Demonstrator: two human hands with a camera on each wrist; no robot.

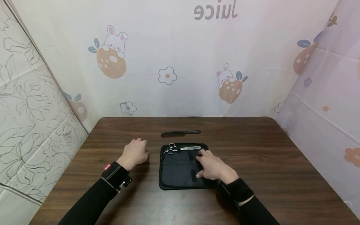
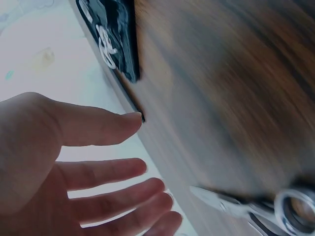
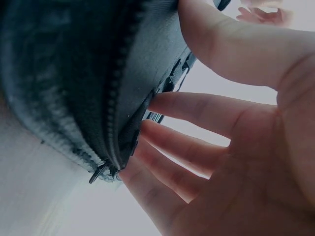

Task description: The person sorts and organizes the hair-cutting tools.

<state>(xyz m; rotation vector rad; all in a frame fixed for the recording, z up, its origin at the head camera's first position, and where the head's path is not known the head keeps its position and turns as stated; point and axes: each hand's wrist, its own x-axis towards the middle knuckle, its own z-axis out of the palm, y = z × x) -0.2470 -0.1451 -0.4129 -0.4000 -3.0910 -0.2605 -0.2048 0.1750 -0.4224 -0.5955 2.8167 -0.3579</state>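
A black zip case (image 1: 177, 173) lies spread on the table, with silver thinning scissors (image 1: 190, 148) along its far side. My right hand (image 1: 215, 167) rests on the case's right part, thumb nearer me. Its fingers (image 3: 192, 115) are nearly straight against the black inside in the right wrist view. To the left of the case, my left hand (image 1: 133, 153) hovers over the table, holding nothing, its fingers loosely extended. A second pair of scissors (image 2: 290, 211) lies on the wood in the left wrist view; I cannot make it out in the head view.
A black comb (image 1: 174, 133) lies on the table just beyond the case. The brown wooden table (image 1: 267, 156) is bordered by a printed cloth (image 1: 168, 47) at the back and right. A patterned panel (image 1: 31, 100) stands at the left.
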